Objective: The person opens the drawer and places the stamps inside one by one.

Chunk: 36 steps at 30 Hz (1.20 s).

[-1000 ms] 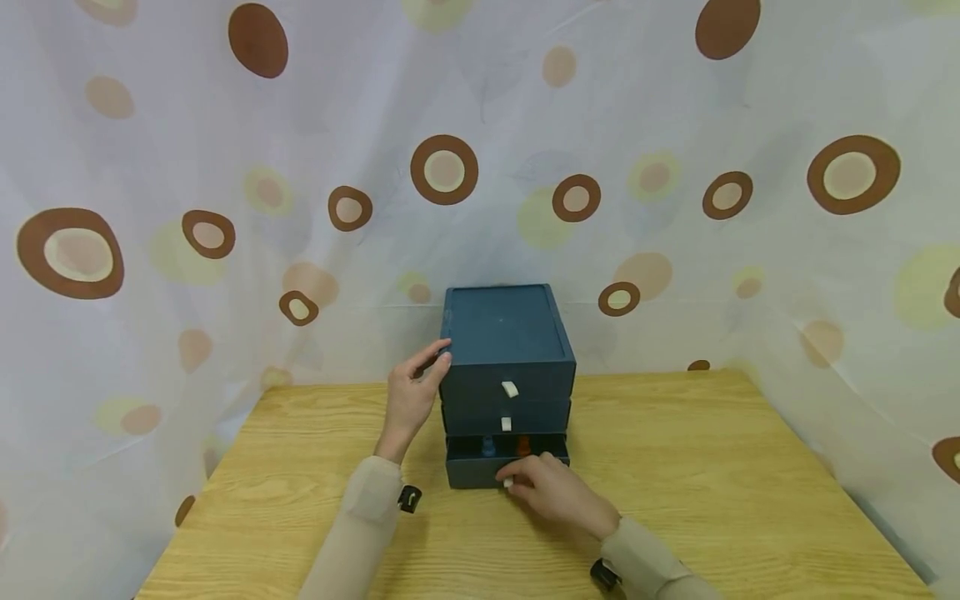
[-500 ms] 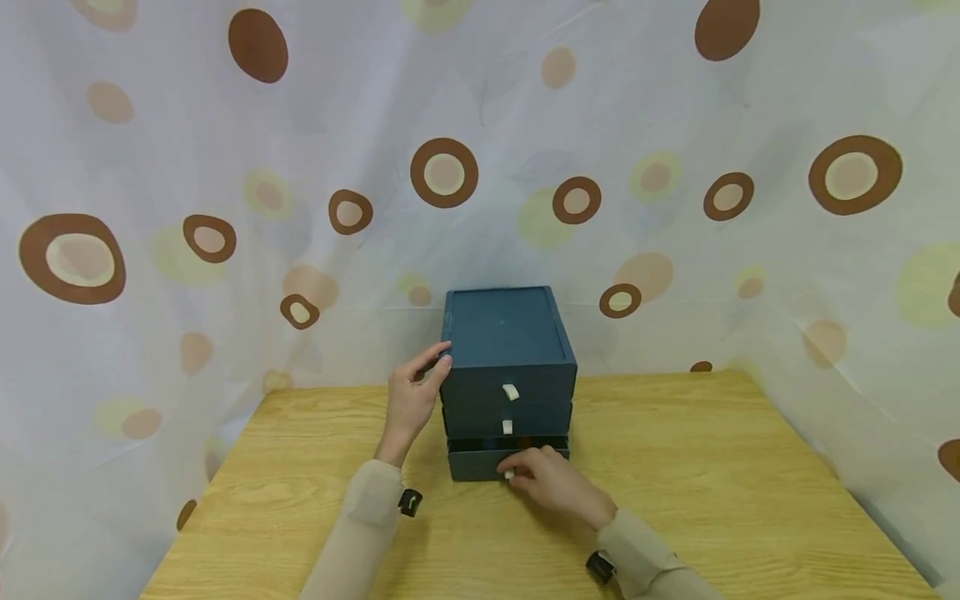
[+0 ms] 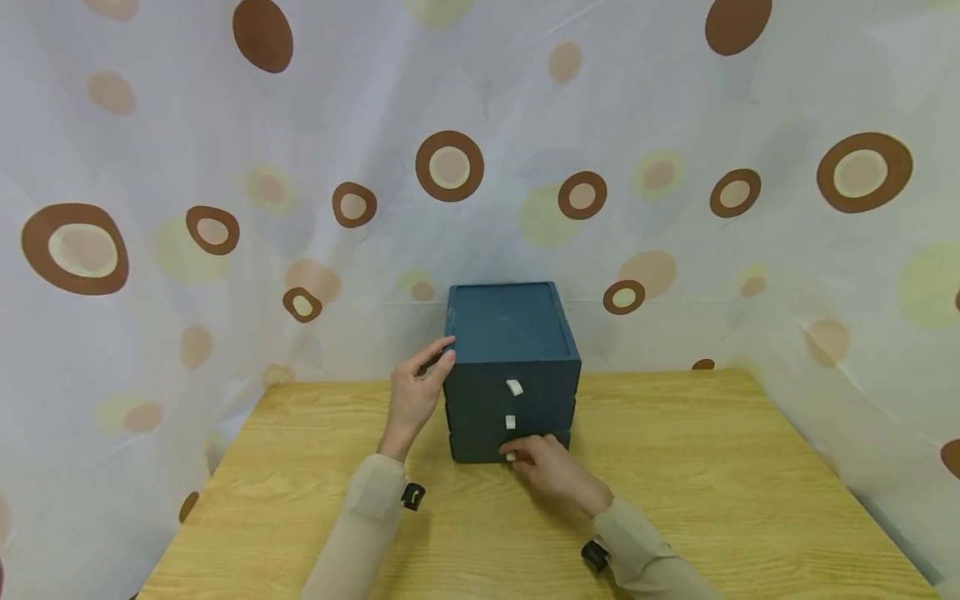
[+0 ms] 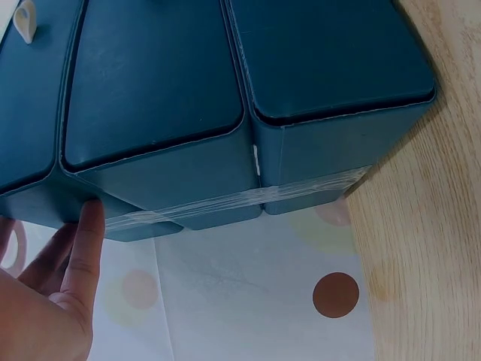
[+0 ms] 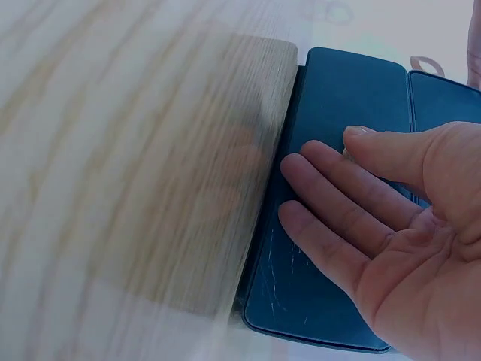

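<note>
A dark blue drawer cabinet stands on the table, its three stacked drawers all flush. White pull tabs stick out from the top drawer and the middle drawer fronts. My left hand steadies the cabinet's upper left side with extended fingers; in the left wrist view its fingertips touch that side. Low at the front, my right hand pinches the bottom drawer's white pull tab. The right wrist view has its other fingers against the drawer front, the tab mostly hidden by the thumb.
The cabinet stands near the back of a light wood table. Behind it hangs a white curtain with brown and yellow dots. Clear tape runs along the cabinet's side.
The bottom drawer has slid back into the cabinet, pushed by my right hand. The blue and orange things inside it are now out of sight. My left hand has stayed in place.
</note>
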Each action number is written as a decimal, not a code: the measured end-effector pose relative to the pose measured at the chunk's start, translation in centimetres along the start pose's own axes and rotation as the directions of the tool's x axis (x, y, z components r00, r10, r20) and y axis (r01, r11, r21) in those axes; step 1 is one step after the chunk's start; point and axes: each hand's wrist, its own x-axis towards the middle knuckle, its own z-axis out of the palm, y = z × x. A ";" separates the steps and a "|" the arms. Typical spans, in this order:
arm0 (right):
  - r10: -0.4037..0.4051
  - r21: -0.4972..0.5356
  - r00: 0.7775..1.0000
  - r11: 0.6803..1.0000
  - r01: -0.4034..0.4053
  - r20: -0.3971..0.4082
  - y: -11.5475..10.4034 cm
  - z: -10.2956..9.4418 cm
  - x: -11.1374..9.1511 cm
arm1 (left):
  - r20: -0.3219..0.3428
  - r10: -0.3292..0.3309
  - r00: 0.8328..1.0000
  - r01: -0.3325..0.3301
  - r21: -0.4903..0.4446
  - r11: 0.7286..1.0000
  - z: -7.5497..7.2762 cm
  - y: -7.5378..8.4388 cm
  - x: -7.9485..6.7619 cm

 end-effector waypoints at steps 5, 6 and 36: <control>0.015 0.016 1.000 1.000 -0.015 -0.010 0.0 -0.1 0.0 | -0.004 0.002 1.000 -0.002 0.013 1.000 0.1 0.2 0.1; 0.018 0.024 1.000 1.000 -0.018 -0.008 0.0 -0.1 0.0 | -0.009 0.002 1.000 -0.002 0.016 1.000 0.2 0.1 0.0; 0.110 0.052 0.913 0.994 -0.098 -0.393 6.0 -7.3 -5.8 | 0.110 -0.118 0.987 0.072 0.355 0.932 -2.8 -0.6 -3.7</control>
